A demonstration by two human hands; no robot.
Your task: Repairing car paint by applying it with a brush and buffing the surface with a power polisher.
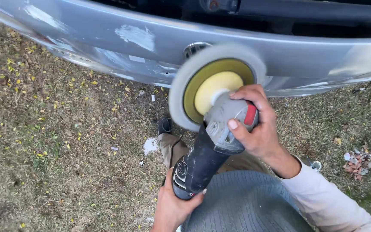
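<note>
I hold a handheld polishing machine point(209, 148) with a dark body and grey head. My right hand point(254, 124) grips the grey head near a red button. My left hand point(172, 206) wraps the rear end of the dark body. Its round pad point(181, 92), white foam on a yellow-green backing, is blurred and sits close against a silver car body panel point(159, 41). The panel shows dull white sanded patches point(136, 36).
Dry grass ground point(56, 141) strewn with small yellow leaves lies below the panel. My knee in tan trousers and a dark shoe point(165, 125) are under the machine. A worn tyre point(245, 206) sits beneath me. Rubble bits point(357, 161) lie at right.
</note>
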